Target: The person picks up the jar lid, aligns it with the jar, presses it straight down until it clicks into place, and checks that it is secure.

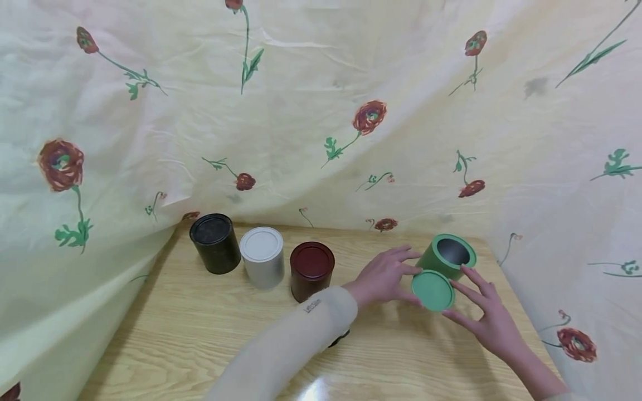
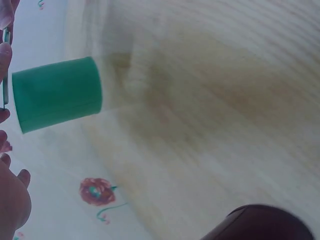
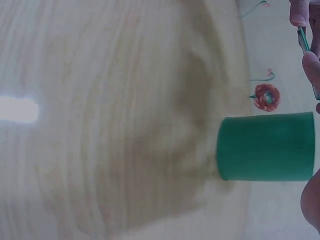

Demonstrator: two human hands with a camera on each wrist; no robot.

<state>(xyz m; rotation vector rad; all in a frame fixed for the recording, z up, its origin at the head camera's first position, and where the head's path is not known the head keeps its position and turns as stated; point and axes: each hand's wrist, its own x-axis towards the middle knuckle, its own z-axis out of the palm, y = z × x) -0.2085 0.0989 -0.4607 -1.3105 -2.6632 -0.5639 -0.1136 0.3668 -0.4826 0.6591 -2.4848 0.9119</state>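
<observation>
A green can [image 1: 448,255] stands open at the back right of the wooden table [image 1: 200,334]; its inside is grey. In front of it, lifted off the wood and tilted toward me, is its green lid [image 1: 432,289]. My left hand [image 1: 401,275] holds the lid's left edge with fingertips and thumb. My right hand [image 1: 468,295] holds the right edge the same way. The left wrist view has the green can [image 2: 57,95] side-on, with the lid's thin edge [image 2: 5,95] between fingers at the frame's left border. In the right wrist view the can [image 3: 265,146] lies below the lid's edge [image 3: 303,40].
A black can [image 1: 215,243], a white can [image 1: 262,257] and a dark red can [image 1: 311,270], all lidded, stand in a row at the back left. Floral cloth [image 1: 321,111] hangs behind and on both sides. A small dark object [image 1: 341,337] peeks from under my left sleeve.
</observation>
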